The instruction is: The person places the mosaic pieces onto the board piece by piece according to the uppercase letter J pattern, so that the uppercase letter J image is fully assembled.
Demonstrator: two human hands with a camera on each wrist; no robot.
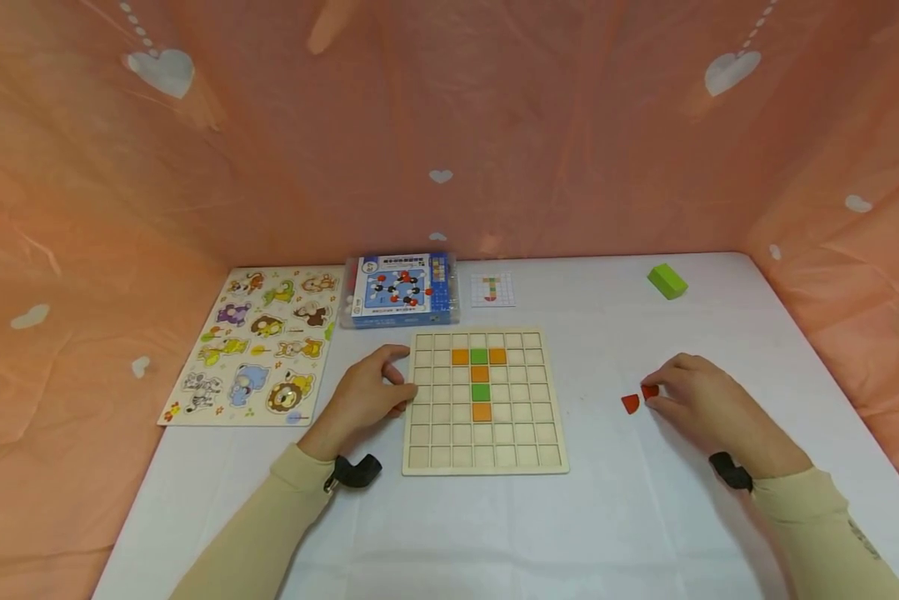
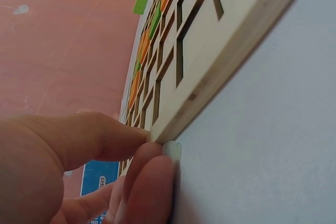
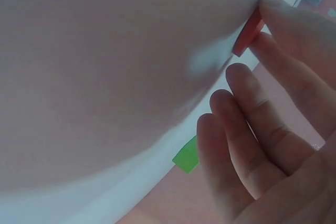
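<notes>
A square wooden grid board (image 1: 486, 470) lies at the middle of the table. Orange and green square tiles (image 1: 480, 374) fill some of its cells in a T shape. At the board's left edge, my left hand (image 1: 370, 387) grips the rim between thumb and fingers, as the left wrist view shows up close. Off to the right, my right hand (image 1: 700, 404) pinches a small red tile (image 1: 650, 391) between thumb and index finger, close to the tabletop. Beside it lies a second red tile (image 1: 630, 404), shaped like a quarter circle. The fingers partly cover the held one.
Behind the board sits a small pattern card (image 1: 492, 289) with a T-like figure ending in red. A boxed molecule set (image 1: 400, 292) stands left of it. An animal puzzle board (image 1: 220, 371) lies far left. A green block (image 1: 667, 282) rests at the back right.
</notes>
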